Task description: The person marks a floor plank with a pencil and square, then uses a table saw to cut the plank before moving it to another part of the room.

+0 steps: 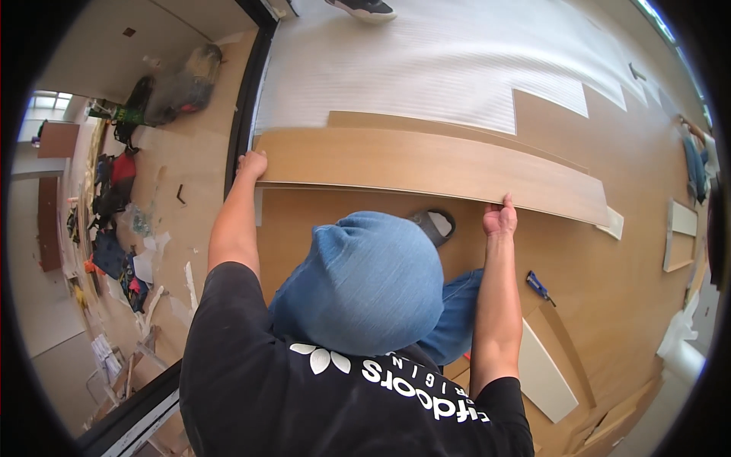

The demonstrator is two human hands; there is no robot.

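A long tan board (pixel 426 164) sat right of the black door frame (pixel 245 99), its left end tight beside it. Well right of the frame, brown floor (pixel 609 183) gave wide room. Both arms stretched out. The left hand (pixel 253 164), nearest the frame, gripped the board's corner; the right hand (pixel 499 218), farther off, pinched its near edge.

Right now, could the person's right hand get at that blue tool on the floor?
Probably yes, if it lets go first: the right hand holds the plank by its near edge. The blue tool lies close by, with nothing seen covering it.
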